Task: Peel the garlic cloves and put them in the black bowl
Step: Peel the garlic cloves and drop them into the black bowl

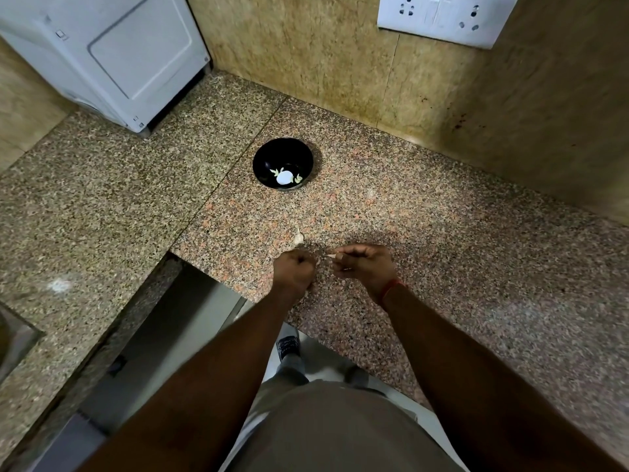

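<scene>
Now my left hand [293, 267] fists one clove, apparently, to steady it while my right hand [362, 265] pinches its skin [329, 255]; black bowl [282, 163] waits beyond.

I can read no text, label, brand or number anywhere in front of me. The white appliance [102, 56] and the socket plate [442, 18] show no legible marking.
</scene>
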